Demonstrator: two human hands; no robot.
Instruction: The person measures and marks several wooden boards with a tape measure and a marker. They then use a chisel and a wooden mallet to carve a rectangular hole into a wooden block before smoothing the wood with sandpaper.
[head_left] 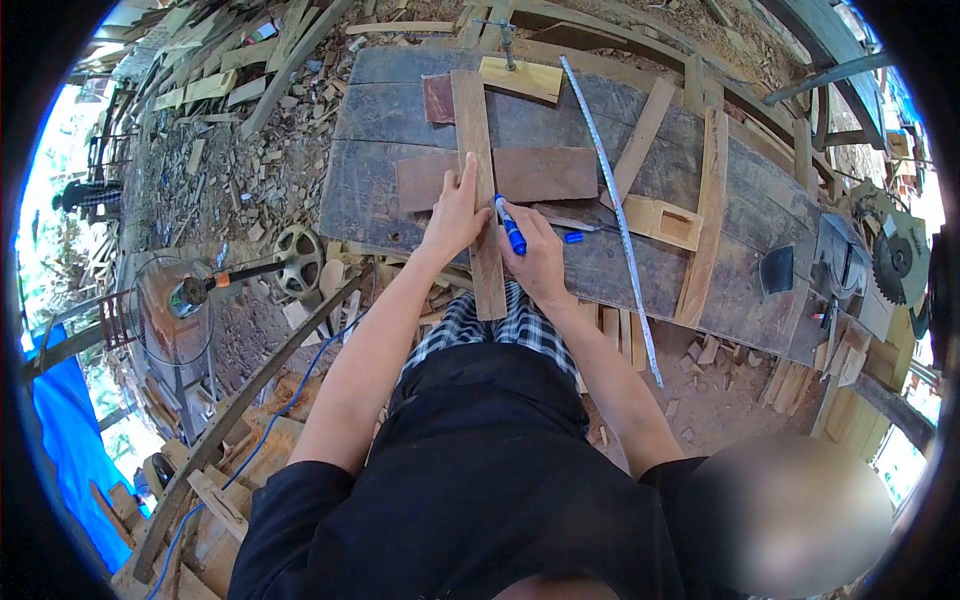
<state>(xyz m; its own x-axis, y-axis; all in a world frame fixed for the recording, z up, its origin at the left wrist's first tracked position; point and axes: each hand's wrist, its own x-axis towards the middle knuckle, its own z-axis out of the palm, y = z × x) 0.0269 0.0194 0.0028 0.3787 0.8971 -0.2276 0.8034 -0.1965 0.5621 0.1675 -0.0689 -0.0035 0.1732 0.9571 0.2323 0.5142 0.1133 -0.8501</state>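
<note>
Left hand is pressing flat, fingers spread, on a long narrow plank lying lengthwise across the dark table. Right hand is pinching a blue marker, tip touching the plank's edge. A tape measure is stretching alongside.
</note>
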